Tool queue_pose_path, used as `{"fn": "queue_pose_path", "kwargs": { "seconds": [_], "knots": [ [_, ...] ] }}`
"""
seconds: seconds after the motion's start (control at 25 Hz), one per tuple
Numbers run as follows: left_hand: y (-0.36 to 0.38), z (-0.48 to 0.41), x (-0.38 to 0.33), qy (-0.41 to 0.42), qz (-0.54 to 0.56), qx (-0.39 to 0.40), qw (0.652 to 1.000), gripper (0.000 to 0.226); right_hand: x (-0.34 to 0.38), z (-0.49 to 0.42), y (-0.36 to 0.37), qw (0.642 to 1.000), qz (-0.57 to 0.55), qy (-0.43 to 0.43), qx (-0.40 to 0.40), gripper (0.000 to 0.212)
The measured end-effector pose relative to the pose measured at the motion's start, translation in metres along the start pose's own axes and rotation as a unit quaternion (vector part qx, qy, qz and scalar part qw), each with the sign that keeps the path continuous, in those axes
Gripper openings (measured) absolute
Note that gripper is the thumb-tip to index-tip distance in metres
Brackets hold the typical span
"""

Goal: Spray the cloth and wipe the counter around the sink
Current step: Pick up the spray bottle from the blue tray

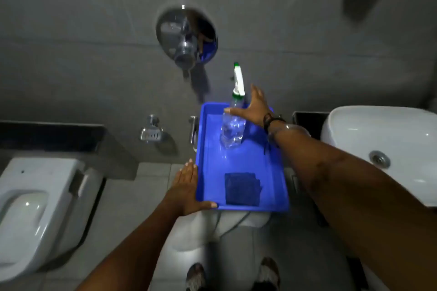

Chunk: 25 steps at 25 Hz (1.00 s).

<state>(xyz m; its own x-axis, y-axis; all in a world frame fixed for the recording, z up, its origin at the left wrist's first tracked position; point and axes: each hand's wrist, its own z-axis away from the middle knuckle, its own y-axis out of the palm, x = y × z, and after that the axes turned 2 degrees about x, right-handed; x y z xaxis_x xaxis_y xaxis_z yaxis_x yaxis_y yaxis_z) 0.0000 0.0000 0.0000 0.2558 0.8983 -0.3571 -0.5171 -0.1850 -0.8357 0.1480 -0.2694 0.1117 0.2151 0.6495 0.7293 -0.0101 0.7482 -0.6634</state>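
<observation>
A blue plastic tray (274, 172) is held in front of me over the floor. My left hand (185, 190) grips its near left edge, thumb over the rim. A clear spray bottle (233, 125) with a white and green trigger head stands upright in the tray's far part. My right hand (254, 107) reaches to the bottle with fingers spread, thumb touching its shoulder, not closed around it. A folded dark blue cloth (242, 189) lies flat in the tray's near part. The white sink (387, 146) sits at the right, with a dark counter strip (309, 120) behind it.
A white toilet (35, 208) stands at the left. On the grey wall are a chrome valve (186, 38), a chrome soap holder (151, 132) and a chrome handle (193, 127) beside the tray. My sandalled feet (196, 276) stand on grey floor tiles below.
</observation>
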Motion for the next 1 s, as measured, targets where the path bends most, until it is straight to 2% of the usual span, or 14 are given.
{"fn": "queue_pose_path", "kwargs": {
  "seconds": [0.08,0.2,0.28,0.48,0.56,0.64,0.72,0.8,0.88,1.0],
  "knots": [
    [0.014,-0.009,-0.004,0.015,-0.006,0.003,1.0,0.146,0.016,-0.023,0.005,0.997,-0.057,-0.029,-0.039,0.117],
    [0.024,-0.011,-0.009,0.008,-0.013,-0.011,1.0,0.145,0.038,-0.044,0.014,0.988,-0.08,-0.092,-0.094,0.069],
    [0.026,-0.01,-0.01,0.01,-0.022,-0.016,1.0,0.145,0.047,-0.044,0.021,0.982,-0.1,-0.108,-0.115,0.046],
    [0.026,-0.009,-0.019,0.015,-0.027,-0.009,0.999,0.143,0.073,-0.01,0.004,0.974,-0.135,-0.109,-0.145,0.035],
    [0.034,-0.01,-0.027,0.03,-0.019,0.004,0.999,0.144,0.083,0.027,-0.029,0.964,-0.129,-0.146,-0.179,0.034],
    [0.031,-0.011,-0.025,0.02,-0.02,-0.001,1.0,0.146,0.095,0.061,-0.062,0.945,-0.182,-0.19,-0.192,0.033],
    [0.028,-0.014,-0.017,0.01,-0.018,0.002,1.0,0.148,0.094,0.101,-0.075,0.938,-0.215,-0.221,-0.159,0.03],
    [0.025,-0.014,-0.017,0.002,-0.008,0.009,1.0,0.15,0.073,0.146,-0.062,0.961,-0.183,-0.185,-0.09,0.027],
    [0.025,-0.012,-0.02,0.002,-0.005,0.014,1.0,0.15,0.033,0.187,-0.031,0.993,-0.094,-0.069,-0.022,0.022],
    [0.023,-0.013,-0.02,0.003,-0.002,0.014,1.0,0.15,-0.031,0.231,0.017,0.989,-0.011,0.111,0.101,0.013]
  ]
}}
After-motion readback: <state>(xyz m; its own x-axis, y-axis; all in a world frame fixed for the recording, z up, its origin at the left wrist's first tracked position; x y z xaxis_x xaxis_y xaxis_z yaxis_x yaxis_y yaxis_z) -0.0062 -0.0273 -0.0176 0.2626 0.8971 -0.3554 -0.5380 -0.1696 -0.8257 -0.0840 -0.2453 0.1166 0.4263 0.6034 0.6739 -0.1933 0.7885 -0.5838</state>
